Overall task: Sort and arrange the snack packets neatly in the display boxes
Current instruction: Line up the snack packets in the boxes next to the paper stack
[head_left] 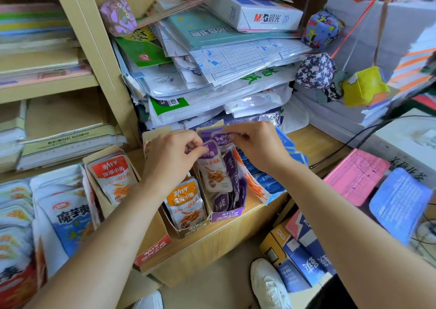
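Observation:
A purple display box (227, 215) stands on the wooden counter, holding several purple snack packets (213, 167), some upright and some slumped. My left hand (171, 157) pinches the top of the front purple packet. Further back over the same box, my right hand (256, 143) pinches the tops of other purple packets. Left of it stands an orange display box (188, 229) with orange packets (185, 202). A red display box (153, 253) with red-topped packets (113, 179) sits further left. A blue box (266, 183) of blue packets lies to the right.
A tall pile of plastic-wrapped stationery (212, 73) rises right behind the boxes. Larger snack bags (66, 219) crowd the left. Pink (356, 176) and blue (401, 202) packs lie at right. Wooden shelves (47, 84) stand at left. Cartons (297, 249) and my shoe (269, 282) are on the floor.

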Tool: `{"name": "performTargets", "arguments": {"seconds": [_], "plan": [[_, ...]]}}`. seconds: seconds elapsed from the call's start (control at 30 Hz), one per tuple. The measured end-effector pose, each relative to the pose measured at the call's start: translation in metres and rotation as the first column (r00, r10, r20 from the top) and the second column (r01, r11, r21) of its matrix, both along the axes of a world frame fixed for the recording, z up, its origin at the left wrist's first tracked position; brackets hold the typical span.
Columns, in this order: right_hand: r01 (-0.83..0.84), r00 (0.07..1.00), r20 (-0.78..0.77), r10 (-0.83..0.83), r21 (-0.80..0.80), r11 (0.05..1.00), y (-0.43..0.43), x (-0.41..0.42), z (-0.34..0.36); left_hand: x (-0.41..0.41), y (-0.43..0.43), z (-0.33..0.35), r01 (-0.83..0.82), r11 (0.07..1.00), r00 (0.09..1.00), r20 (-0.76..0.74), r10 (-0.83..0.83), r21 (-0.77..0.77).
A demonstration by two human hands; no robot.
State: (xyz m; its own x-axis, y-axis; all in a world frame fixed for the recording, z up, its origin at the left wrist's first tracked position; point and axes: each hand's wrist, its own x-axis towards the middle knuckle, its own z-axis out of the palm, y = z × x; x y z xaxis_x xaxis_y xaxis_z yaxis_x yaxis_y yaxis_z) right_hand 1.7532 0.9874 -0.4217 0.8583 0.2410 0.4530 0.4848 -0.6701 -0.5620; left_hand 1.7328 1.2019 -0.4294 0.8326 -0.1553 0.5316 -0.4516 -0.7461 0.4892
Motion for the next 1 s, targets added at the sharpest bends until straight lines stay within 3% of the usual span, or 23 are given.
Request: {"name": "performTargets", "arguments": {"seconds": [0.13,0.23,0.33,0.43,0.53,0.73,1.0], "plan": [[-0.073,0.99,-0.123,0.062,-0.082,0.994,0.002,0.004,-0.006,0.0,-0.002,-0.001,-0.054,0.998,0.998,-0.015,0.054,0.036],[0.041,0.986,-0.158,-0.046,-0.035,0.999,0.002,0.001,0.0,-0.002,-0.003,-0.001,-0.066,0.996,0.998,0.003,0.066,0.051],[0.173,0.963,-0.192,-0.19,-0.101,0.98,-0.003,-0.006,0.001,-0.003,-0.002,0.002,-0.071,0.997,0.997,0.042,0.069,0.034],[0.144,0.922,-0.323,-0.213,-0.224,0.964,-0.002,-0.013,-0.003,-0.004,-0.002,0.003,-0.138,0.988,0.987,0.097,0.132,0.062],[0.139,0.934,-0.294,-0.202,-0.222,0.965,-0.002,-0.014,-0.004,-0.002,0.0,0.001,-0.191,0.98,0.975,0.132,0.182,0.06],[0.193,0.927,-0.311,-0.212,-0.09,0.977,-0.001,-0.014,-0.001,-0.002,-0.002,0.004,-0.156,0.988,0.964,0.221,0.149,0.012],[0.211,0.835,-0.461,-0.299,-0.233,0.949,0.008,-0.005,-0.004,-0.004,-0.005,0.006,-0.048,0.999,0.947,0.317,0.048,-0.006]]}}
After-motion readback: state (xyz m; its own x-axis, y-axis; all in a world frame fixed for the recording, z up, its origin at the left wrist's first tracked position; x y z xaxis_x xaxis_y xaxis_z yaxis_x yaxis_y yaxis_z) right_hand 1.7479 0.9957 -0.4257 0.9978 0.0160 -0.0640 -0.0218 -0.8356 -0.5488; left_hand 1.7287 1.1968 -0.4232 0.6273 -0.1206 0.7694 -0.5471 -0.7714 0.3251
